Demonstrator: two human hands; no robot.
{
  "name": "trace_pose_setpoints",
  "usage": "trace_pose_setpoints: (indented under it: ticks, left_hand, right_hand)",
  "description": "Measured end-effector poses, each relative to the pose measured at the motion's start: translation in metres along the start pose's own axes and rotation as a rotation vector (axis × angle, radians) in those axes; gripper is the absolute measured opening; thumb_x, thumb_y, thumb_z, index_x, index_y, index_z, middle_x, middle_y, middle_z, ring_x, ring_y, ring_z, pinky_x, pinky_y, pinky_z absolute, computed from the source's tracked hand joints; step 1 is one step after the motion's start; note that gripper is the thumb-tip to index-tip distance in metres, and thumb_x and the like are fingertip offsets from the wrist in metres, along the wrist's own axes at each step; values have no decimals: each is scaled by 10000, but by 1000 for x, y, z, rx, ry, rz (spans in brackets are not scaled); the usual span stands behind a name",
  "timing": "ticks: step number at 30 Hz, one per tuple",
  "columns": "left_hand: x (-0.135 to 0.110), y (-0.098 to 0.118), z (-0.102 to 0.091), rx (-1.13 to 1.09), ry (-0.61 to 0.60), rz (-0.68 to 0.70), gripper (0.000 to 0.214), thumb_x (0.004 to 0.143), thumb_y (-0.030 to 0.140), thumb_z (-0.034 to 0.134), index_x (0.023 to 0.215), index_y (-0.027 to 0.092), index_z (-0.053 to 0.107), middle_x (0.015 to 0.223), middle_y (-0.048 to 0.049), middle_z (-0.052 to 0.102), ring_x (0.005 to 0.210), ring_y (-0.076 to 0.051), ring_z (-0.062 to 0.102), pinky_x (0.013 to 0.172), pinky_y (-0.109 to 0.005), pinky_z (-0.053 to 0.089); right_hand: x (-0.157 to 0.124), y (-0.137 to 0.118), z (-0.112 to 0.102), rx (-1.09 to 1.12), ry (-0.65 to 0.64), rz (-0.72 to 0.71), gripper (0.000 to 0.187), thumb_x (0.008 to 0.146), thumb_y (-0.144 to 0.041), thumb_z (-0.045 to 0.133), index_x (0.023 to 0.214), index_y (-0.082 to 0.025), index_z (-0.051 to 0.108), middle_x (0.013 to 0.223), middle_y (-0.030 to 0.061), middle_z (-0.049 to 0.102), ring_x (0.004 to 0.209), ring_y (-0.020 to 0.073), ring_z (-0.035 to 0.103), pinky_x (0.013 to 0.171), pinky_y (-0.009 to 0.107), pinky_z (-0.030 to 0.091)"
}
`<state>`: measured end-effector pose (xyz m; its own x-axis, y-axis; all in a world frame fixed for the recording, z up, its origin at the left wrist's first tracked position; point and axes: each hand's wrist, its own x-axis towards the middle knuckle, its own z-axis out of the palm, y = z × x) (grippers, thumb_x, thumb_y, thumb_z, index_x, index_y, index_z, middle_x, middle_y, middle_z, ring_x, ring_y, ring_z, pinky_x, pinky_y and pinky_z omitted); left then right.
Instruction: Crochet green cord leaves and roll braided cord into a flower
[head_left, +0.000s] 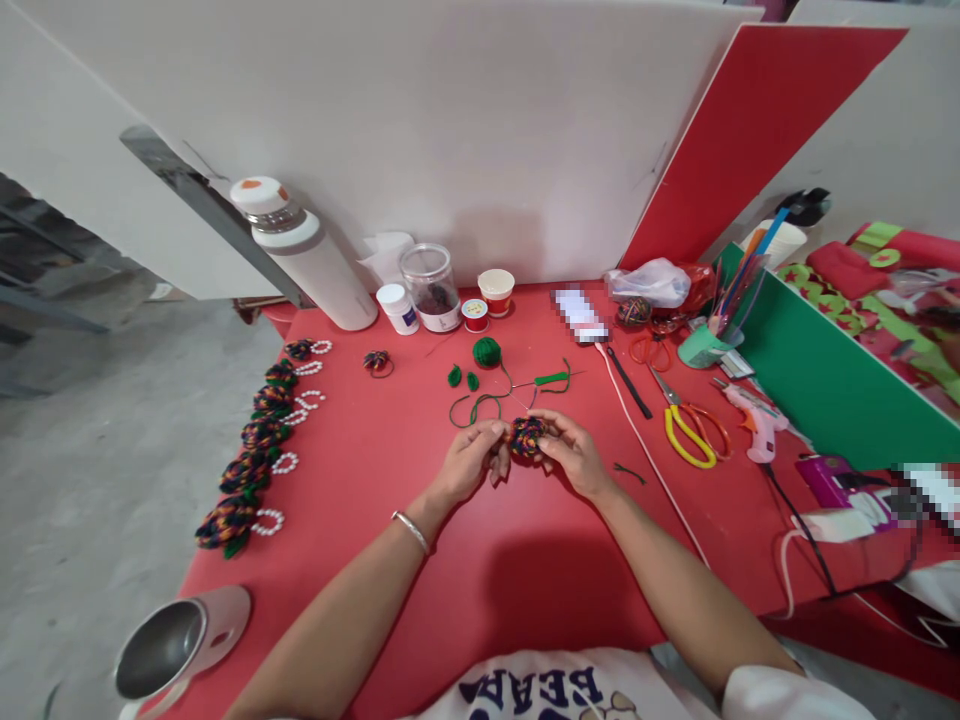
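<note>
Between my two hands is a multicoloured crocheted yarn piece (527,437), dark with orange and purple flecks, held just above the red table. My left hand (477,456) pinches its left edge with thumb and fingers. On the other side, my right hand (574,452) has its fingers closed round the right edge. Just beyond lie a green-handled crochet hook (551,379), loose green yarn (486,408) and a green yarn ball (487,351). Two small green crocheted leaves (463,378) rest left of the ball.
Several yarn flowers with white bead loops (262,433) line the left edge. A white bottle (311,255), a clear jar (430,287) and a paper cup (496,292) stand at the back. Yellow-handled scissors (690,436), a glue gun (760,420) and a power bank (832,478) lie right. A mug (225,615) stands front left.
</note>
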<state>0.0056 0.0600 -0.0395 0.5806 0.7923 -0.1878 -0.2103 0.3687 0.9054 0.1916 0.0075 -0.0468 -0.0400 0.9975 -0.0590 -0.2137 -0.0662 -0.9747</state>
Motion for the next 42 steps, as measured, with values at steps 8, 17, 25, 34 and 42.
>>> trace_pose_setpoints:
  ticks: [8,17,25,34,42]
  left_hand:
    - [-3,-1,1,49,19,20,466,741,419,809,1019,153,547,568,35,638,339,-101,518,322,-190,398]
    - [-3,-5,-5,102,2,-1,370,798,430,755,953,142,583,496,37,614,328,-96,514,352,-186,412]
    - [-4,1,1,105,6,19,438,732,370,824,1022,136,594,597,36,634,367,-82,533,360,-186,441]
    - [-3,-1,1,111,27,13,434,771,393,792,1055,132,594,594,36,633,338,-77,508,335,-184,401]
    - [0,-6,-5,71,27,4,349,849,434,713,1005,140,606,441,61,567,279,-84,445,313,-176,334]
  right_hand:
    - [-4,-8,4,-66,2,10,405,863,-404,692,1233,-250,634,957,32,661,706,135,606,574,240,502]
    - [-2,-5,4,-128,23,26,306,870,-401,634,1098,-206,695,680,-19,595,508,96,469,452,213,393]
    - [0,1,5,-45,89,0,261,861,-356,621,1099,-248,604,804,-30,604,477,77,437,427,210,359]
    - [-5,-12,8,-224,-13,-104,150,867,-293,612,1000,-234,651,851,-2,612,704,137,559,647,262,464]
    - [-5,-6,6,-260,-51,-110,267,803,-205,598,1061,-233,662,976,25,647,880,176,609,803,308,500]
